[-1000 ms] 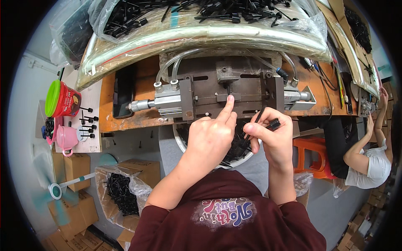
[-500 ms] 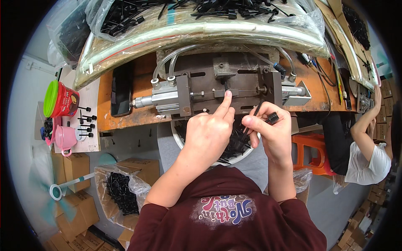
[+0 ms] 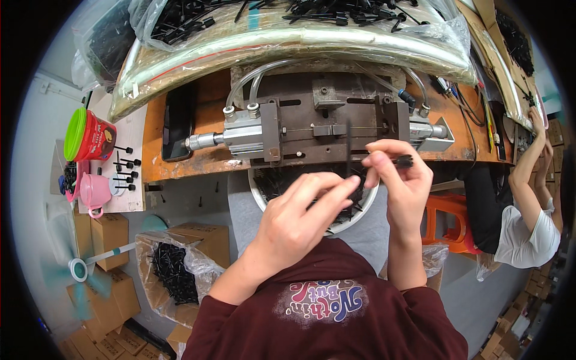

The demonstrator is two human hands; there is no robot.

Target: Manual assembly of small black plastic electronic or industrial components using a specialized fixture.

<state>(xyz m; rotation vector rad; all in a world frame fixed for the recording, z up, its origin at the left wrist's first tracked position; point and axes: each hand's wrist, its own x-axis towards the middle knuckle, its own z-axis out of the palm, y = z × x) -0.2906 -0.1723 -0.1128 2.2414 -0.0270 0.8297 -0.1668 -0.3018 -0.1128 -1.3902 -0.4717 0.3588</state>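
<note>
My left hand (image 3: pixel 300 210) is pinched on a thin black stick-like part (image 3: pixel 348 147) that points up and is smeared by motion. To its right, my right hand (image 3: pixel 399 174) has its fingers closed round a black plastic part with a ribbed round head (image 3: pixel 405 161); the rest of that part is hidden by the fingers. Just beyond both hands is a dark metal fixture (image 3: pixel 324 147) with a small central block (image 3: pixel 329 130) and an air cylinder (image 3: pixel 243 139) at each side. Under my hands, a white bowl (image 3: pixel 351 225) holds many black parts.
A plastic-wrapped tray (image 3: pixel 288 45) heaped with black parts stands behind the fixture. At left are a phone (image 3: pixel 176 129), a red tub (image 3: pixel 96 139) and a pink cup (image 3: pixel 95 193). A fan (image 3: pixel 78 270) and lined carton (image 3: pixel 207 240) stand below. Another person (image 3: pixel 528 234) works at right.
My left hand has drawn back from the fixture's central block toward me, now with the black stick-like part in its fingertips. My right hand has shifted slightly right.
</note>
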